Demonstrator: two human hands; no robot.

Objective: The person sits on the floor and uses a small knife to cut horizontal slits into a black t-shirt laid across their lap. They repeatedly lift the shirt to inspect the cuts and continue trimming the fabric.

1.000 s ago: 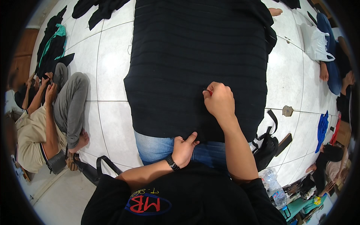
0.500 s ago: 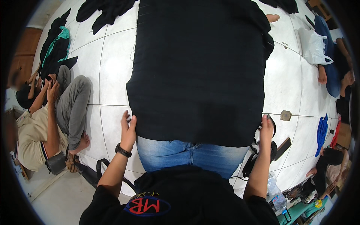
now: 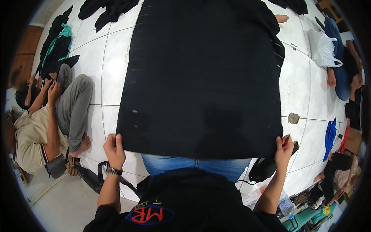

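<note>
A wide black fabric (image 3: pixel 201 73) with faint horizontal lines lies across the white floor and over my jeans (image 3: pixel 195 168). My left hand (image 3: pixel 114 149) is closed on the fabric's near left corner, thumb on top, with a dark watch on the wrist. My right hand (image 3: pixel 284 149) is closed at the near right corner, gripping the cloth and a small red tool (image 3: pixel 286 140) with a thin tip, its kind unclear. Both hands stretch the near edge wide over my lap.
Co-workers (image 3: pixel 40 135) sit at left by dark and teal cloths (image 3: pixel 58 46); others (image 3: pixel 340 77) at right near a white plastic bag (image 3: pixel 322 46). A black bag (image 3: pixel 258 170), blue cloth (image 3: pixel 329 137), bottle (image 3: pixel 285 205) and stone-like piece (image 3: pixel 293 118) lie on the tiled floor (image 3: pixel 104 77).
My hands have left the middle and near edge of the cloth and moved out to both corners. The cloth's near edge is now spread wider and a little lower.
</note>
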